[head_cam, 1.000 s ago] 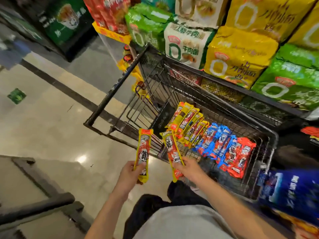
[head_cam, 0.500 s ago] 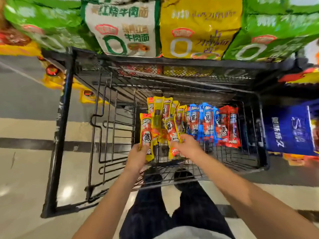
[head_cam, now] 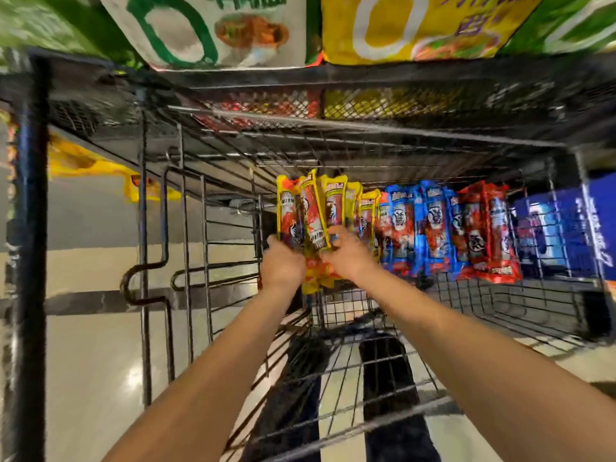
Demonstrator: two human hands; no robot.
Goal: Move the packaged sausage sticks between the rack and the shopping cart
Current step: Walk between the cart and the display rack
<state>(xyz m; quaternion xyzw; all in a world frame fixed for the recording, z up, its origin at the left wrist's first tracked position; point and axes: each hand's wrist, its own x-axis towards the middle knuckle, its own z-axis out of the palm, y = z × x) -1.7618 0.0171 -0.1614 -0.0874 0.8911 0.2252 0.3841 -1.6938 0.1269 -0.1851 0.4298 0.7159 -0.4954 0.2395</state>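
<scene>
Both hands have reached deeper into the shopping cart (head_cam: pixel 144 228); the left hand (head_cam: pixel 282 265) grips one yellow sausage stick (head_cam: pixel 288 213), the right hand (head_cam: pixel 347 259) a second stick (head_cam: pixel 315 211). Both sticks now touch the cart's row of packs (head_cam: pixel 433 228).

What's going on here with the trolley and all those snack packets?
A person reaches both arms into a wire shopping cart. The left hand grips a yellow sausage stick pack and the right hand grips a second yellow pack, both held at the left end of a row standing in the cart: yellow packs, then blue packs, then red packs. Big noodle bags sit on the shelf beyond.
</scene>
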